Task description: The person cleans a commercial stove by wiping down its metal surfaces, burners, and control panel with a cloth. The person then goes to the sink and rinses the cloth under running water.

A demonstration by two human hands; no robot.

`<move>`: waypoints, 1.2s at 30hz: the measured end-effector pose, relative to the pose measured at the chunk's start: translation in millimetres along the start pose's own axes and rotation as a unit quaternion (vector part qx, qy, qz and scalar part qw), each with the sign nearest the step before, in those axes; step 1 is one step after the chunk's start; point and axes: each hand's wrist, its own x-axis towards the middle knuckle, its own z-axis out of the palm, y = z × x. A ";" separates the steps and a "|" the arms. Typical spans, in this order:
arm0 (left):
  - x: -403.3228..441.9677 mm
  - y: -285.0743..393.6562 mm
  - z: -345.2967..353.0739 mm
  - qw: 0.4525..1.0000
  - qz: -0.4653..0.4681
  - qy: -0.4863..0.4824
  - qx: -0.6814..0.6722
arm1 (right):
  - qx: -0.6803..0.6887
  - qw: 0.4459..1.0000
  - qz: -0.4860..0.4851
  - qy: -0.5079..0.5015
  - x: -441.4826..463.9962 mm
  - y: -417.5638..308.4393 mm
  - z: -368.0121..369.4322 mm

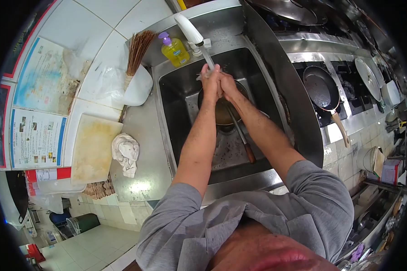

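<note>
My left hand (210,81) and my right hand (227,86) are pressed together under the running water (208,58) from a white tap (188,29). Their fingers are closed against each other; whether anything lies between the palms is hidden. Both hands are over a metal sink (167,99). Below them, partly covered by my hands and forearms, sits a round pan (224,118) with liquid in it. A long metal utensil with a wooden handle (249,153) leans from the pan towards me.
Behind the sink stands a yellow soap bottle with a purple pump (175,52). A twig brush (138,54) stands in a white holder (140,88) at the left. A crumpled cloth (125,153) lies beside a cutting board (95,147). Right of the metal partition, a frying pan (321,88) rests on the stove.
</note>
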 end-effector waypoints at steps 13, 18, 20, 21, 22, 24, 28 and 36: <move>17.6 -2.9 -9.7 0.857 -0.217 -0.378 -0.276 | -0.132 0.920 0.262 -0.259 33.9 15.6 -56.2; 13.9 -16.1 -2.5 0.893 -0.238 -0.319 -0.211 | -0.273 0.939 0.190 -0.090 31.4 61.0 -43.5; 14.2 -21.0 1.1 0.926 -0.201 -0.301 -0.111 | -0.564 0.818 -0.106 0.027 31.2 76.6 -42.3; 16.0 -29.2 3.1 0.925 -0.200 -0.304 -0.113 | -0.578 0.803 -0.140 0.027 9.9 61.4 -34.4; 19.4 -43.4 7.2 0.959 -0.095 -0.263 0.039 | -0.580 0.801 -0.142 0.036 -2.5 49.5 -28.8; 26.5 -77.3 21.6 0.970 0.053 -0.194 0.139 | -0.676 0.733 -0.063 -0.040 -13.4 23.1 -22.9; 10.8 -40.3 -2.0 0.805 -0.232 -0.388 -0.385 | -0.420 0.881 -0.207 0.065 31.4 39.3 -40.0; -5.1 -22.2 -5.0 0.898 -0.276 -0.137 -0.313 | -0.156 0.980 0.108 -0.055 14.0 2.2 -56.5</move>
